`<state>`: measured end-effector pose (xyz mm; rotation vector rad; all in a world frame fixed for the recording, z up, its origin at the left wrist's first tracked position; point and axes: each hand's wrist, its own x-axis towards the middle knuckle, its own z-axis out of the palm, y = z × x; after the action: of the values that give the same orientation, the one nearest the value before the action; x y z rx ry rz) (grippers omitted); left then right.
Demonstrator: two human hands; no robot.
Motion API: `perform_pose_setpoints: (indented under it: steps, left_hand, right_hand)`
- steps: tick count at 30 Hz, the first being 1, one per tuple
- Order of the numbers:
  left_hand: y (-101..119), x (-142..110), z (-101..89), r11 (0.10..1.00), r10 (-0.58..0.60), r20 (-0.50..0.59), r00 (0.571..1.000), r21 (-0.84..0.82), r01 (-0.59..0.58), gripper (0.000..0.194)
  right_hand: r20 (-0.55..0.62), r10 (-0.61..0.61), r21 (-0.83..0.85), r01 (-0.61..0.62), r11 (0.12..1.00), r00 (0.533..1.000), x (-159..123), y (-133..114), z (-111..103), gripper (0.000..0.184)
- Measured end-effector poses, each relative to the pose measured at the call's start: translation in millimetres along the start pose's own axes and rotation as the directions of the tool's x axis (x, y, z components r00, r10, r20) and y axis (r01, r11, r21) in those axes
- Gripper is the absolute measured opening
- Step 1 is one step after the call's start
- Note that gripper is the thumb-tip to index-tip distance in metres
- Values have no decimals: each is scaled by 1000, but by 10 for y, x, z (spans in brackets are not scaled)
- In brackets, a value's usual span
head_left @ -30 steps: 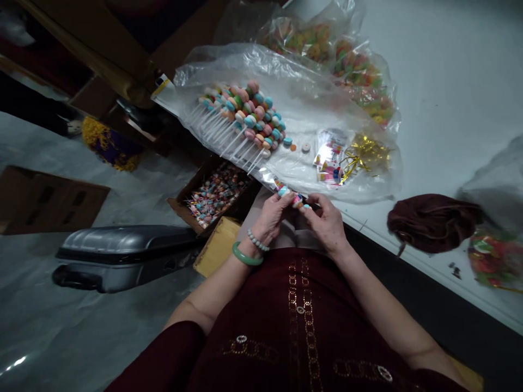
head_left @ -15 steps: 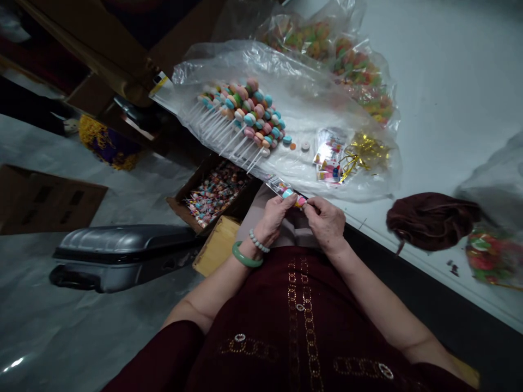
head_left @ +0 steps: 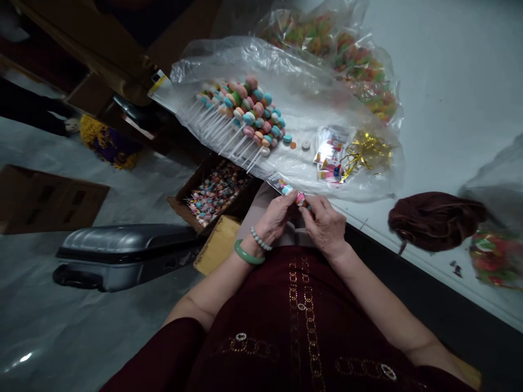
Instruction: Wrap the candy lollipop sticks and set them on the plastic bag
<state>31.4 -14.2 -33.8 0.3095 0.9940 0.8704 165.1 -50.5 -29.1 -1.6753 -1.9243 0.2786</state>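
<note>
Counter (head_left: pixel 441 125); plastic sheet (head_left: pixel 302 122); heaped candy sticks (head_left: pixel 254 117). Left hand (head_left: pixel 278 218) and right hand (head_left: pixel 327 224) — thumbs and fingers pinching, nearly meeting — hold a printed wrapper (head_left: pixel 277 182) with candy beside the counter's edge, seemingly steadied between them.

I wore a dark maroon cloth top (head_left: pixel 261 294) with a short left sleeve (head_left: pixel 175 343). Down its middle ran 2 columns of gold, linked oval rings (head_left: pixel 310 321), and 3 round, pale, sparkling ornaments (head_left: pixel 301 307) dotted the front. A smooth green bangle (head_left: pixel 248 257) and a pale beaded bracelet (head_left: pixel 260 240) circled my left wrist (head_left: pixel 265 233). My trousers (head_left: pixel 259 209) were light-coloured.
</note>
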Motion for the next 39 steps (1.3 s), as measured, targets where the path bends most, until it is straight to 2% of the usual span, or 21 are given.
perform_pose_setpoints:
  steps: [4,8,11,13,17,19,21,24,26,30,33,36,38,39]
  left_hand:
    - [-28,-8,-4,999,-48,13,999,14,48,48]
    - [-54,-30,44,1000,-9,11,1000,21,9,44]
    - [-74,-35,92,999,24,28,999,30,-25,41]
    - [-83,-31,104,999,19,41,999,31,-20,40]
    - [-44,-15,36,1000,-23,38,999,-15,23,35]
    - [15,-8,-36,999,-34,39,999,-23,35,34]
    - [86,-2,-109,999,-35,42,998,-16,36,34]
    - [163,5,-173,1000,-21,58,998,-22,23,36]
    - [174,7,-171,1000,-11,59,998,-22,12,36]
    - [133,-14,-114,1000,3,33,999,-13,-3,36]
    - [121,-40,-112,1000,-19,56,998,-9,19,37]
    - [161,-46,-166,997,-81,92,992,-4,82,40]
    - [212,-32,-212,999,-39,50,998,-33,41,35]
    - [242,-22,-231,998,7,14,1000,-57,-6,31]
  right_hand:
    - [-27,49,-37,-50,998,998,15,-14,14,21]
    - [-66,92,-48,-96,994,994,23,-6,58,21]
    - [-52,55,-130,-61,990,997,22,-12,98,26]
    - [-14,39,-127,-41,991,999,34,-15,104,27]
    - [83,29,115,-39,993,996,68,29,28,22]
    - [82,56,222,-73,972,995,54,83,-34,29]
    - [80,114,272,-132,953,990,13,136,-87,30]
    - [170,169,329,-217,919,971,-60,148,-115,18]
    - [213,177,352,-244,904,961,-85,93,-92,18]
    - [169,173,381,-227,896,970,-66,-55,21,20]
    - [170,222,487,-278,828,960,-50,-71,90,19]
    - [246,296,637,-384,669,923,-63,-7,109,18]
    - [289,309,672,-422,609,906,-79,39,100,19]
    - [290,307,664,-421,618,907,-86,55,92,19]
